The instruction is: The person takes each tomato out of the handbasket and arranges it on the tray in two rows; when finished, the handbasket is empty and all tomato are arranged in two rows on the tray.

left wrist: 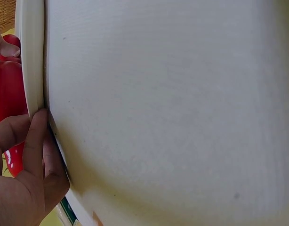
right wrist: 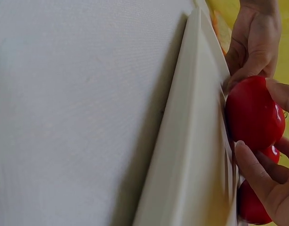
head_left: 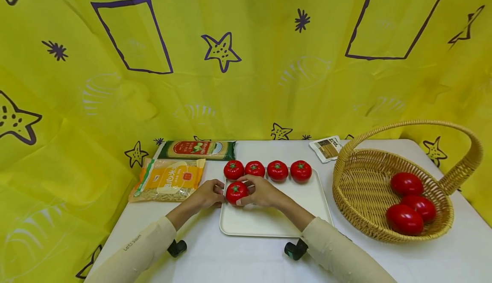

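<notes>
Four tomatoes (head_left: pixel 277 170) line tray's (head_left: pixel 276 225) far side; right hand (head_left: pixel 263 190) grips fifth (head_left: pixel 235 192), left hand (head_left: pixel 209 193) pinches tray rim; basket (head_left: pixel 359 180) holds three more (head_left: pixel 404 219).

A yellow curtain (head_left: pixel 253 95) printed with dark stars (head_left: pixel 221 52) hangs behind a white table (head_left: pixel 234 261).

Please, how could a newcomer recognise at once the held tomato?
Find the pale tray beside the basket. At its left edge, in front of the row of four tomatoes, is one tomato. The right hand grips only this one.
</notes>
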{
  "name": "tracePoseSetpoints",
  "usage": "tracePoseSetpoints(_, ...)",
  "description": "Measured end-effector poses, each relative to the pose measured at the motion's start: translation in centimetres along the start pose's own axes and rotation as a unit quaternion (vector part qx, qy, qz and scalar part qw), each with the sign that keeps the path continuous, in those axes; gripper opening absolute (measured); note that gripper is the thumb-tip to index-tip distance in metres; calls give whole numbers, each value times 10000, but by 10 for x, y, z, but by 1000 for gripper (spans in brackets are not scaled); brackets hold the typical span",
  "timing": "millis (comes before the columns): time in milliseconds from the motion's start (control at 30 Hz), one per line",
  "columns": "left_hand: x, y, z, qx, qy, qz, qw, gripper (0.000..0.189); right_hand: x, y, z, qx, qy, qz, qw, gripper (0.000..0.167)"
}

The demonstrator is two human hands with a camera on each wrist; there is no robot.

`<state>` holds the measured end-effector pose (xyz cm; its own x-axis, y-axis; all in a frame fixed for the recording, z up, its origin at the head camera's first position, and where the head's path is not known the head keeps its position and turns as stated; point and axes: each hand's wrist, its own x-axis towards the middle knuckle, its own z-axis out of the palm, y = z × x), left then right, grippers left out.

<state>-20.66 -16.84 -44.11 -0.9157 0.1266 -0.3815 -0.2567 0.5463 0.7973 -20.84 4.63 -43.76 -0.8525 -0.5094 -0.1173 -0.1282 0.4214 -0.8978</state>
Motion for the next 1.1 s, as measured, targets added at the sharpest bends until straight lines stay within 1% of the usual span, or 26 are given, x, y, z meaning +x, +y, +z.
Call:
tracePoseSetpoints(200, 0, 0, 0, -43, 16, -35, 10000, 39, -3, 0, -4, 59, -111, -19, 9999, 70)
tracePoseSetpoints(333, 1, 0, 0, -18, 13, -42, 10000, 39, -6, 1, -7, 82, -142, 45, 9999, 74)
tracePoseSetpoints(567, 0, 0, 0, -7, 27, -6, 10000, 38, -14, 2, -14, 164, -165, 92, 9997, 72)
tracePoseSetpoints(667, 0, -1, 0, -14, 19, 9, 10000, 38, -18, 2, -18, 101, -216, 15, 9997, 69)
tracePoseSetpoints(800, 0, -1, 0, -16, 17, -19, 10000, 37, -24, 2, -25, 5, -331, -207, 9992, 68)
tracePoseSetpoints(1100, 1, -2, 0, -89, 0, -23, 10000, 38, -46, 5, -47, -91, -642, -600, 9961, 69)
